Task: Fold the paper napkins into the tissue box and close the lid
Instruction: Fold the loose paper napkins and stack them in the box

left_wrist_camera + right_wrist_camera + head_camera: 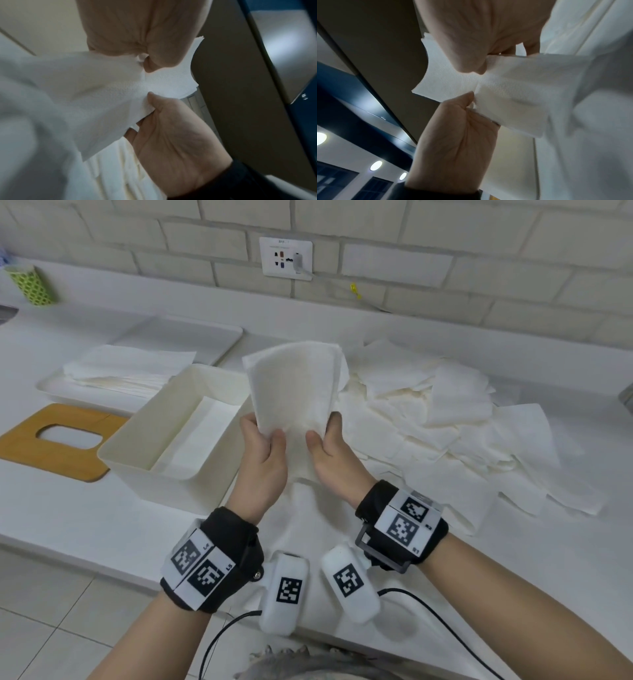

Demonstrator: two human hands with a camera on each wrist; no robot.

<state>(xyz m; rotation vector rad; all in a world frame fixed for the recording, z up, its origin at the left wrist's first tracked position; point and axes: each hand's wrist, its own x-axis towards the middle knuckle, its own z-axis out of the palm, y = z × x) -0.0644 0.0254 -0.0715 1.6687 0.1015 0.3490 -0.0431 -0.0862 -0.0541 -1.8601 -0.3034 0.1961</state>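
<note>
One white paper napkin (pixel 294 385) was held up in the air above the table (pixel 85 518), between both hands. Embossed, dimpled texture; soft; lower edge bunched, upper part fanned wide, with layered edges showing at its top right corner. The left hand (pixel 262 460) pinched its lower left corner, thumb in front and fingers behind. The right hand (pixel 330 453) pinched the lower right corner the same way. Thumbs near each other, not touching.

In the left wrist view the napkin (pixel 96 94) ran between the left hand (pixel 133 33) at the top and the right hand (pixel 175 135) below. In the right wrist view the right hand (pixel 488 31) sat at the top, the left hand (pixel 457 142) below, the napkin (pixel 513 93) between them.

One tissue box (pixel 137 440), just left of the left hand: cream, rectangular, smooth-walled, rounded corners, open on top, with white paper lying flat inside. One lid (pixel 37 446), further left, flat on the table: wood-coloured board, rounded corners, one oval slot.

One shallow white tray (pixel 222 337), beyond the box, carried a flat stack of napkins (pixel 126 368). Loose napkins (pixel 445 419) spread right of the right hand, square, overlapping; too many to count.

One green patterned cup (pixel 32 285) stood far left by the brick wall. One wall socket (pixel 286 258) sat above the hands.
</note>
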